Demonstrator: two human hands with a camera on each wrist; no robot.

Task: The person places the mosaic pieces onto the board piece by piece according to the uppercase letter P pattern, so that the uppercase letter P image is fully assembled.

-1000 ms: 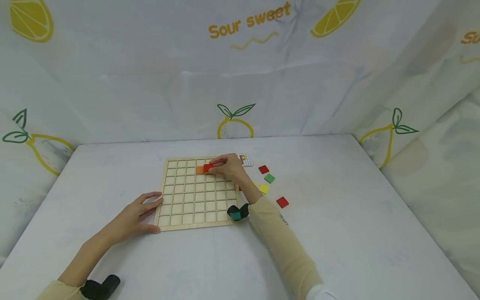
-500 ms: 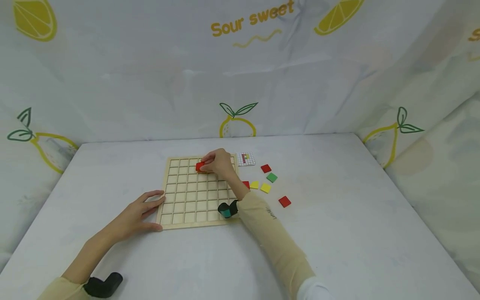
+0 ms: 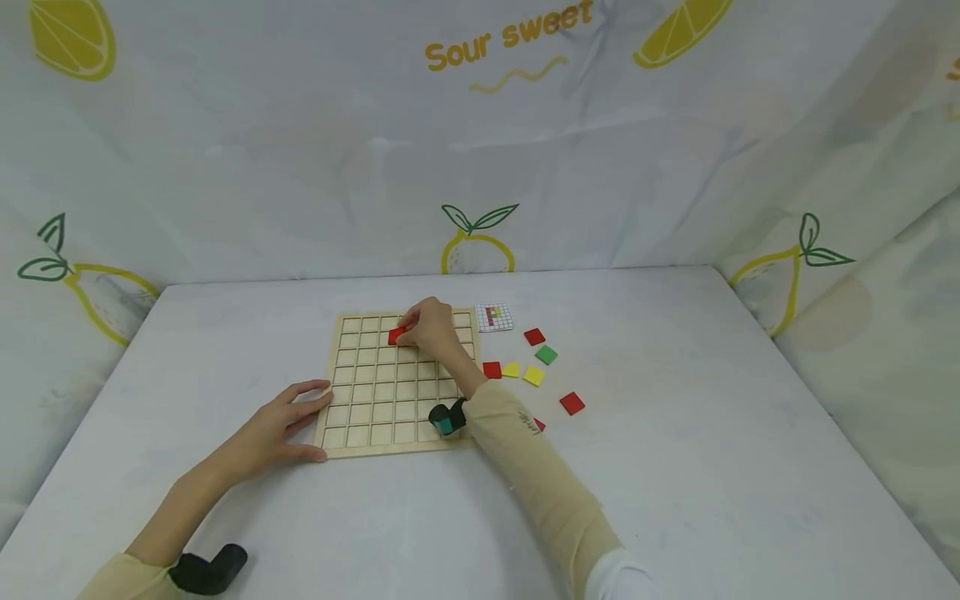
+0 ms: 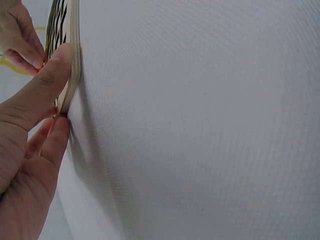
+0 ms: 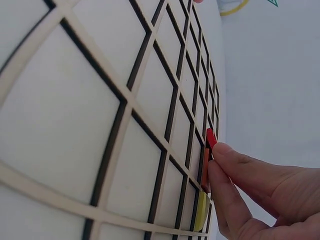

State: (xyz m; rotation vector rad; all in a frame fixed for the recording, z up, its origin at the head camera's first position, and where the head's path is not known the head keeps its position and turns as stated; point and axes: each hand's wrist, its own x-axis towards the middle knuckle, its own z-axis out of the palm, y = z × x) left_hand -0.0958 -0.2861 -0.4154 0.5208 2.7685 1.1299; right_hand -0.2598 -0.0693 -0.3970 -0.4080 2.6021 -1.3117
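A wooden grid board (image 3: pixel 363 454) lies flat on the white table. My right hand (image 3: pixel 433 327) is over its far rows and pinches a small red square tile (image 3: pixel 396 336) between thumb and finger. The right wrist view shows this red tile (image 5: pixel 211 137) tilted at the grid, with an orange tile (image 5: pixel 205 167) and a yellow tile (image 5: pixel 201 212) in nearby cells. At the board's left side is my left hand (image 3: pixel 262 437), its fingers and thumb spread and touching the edge near the front corner.
To the right of the board lie a printed grid card (image 3: pixel 495 317), a green tile (image 3: pixel 547 355), a yellow tile (image 3: pixel 534 376), another yellow piece (image 3: pixel 512 369) and several red tiles (image 3: pixel 572 403). The right forearm partly covers one red tile (image 3: pixel 539 425).
My right hand has moved left across the far rows with the red tile. More loose tiles and the card show beside the forearm. My left hand stays at the board's edge.
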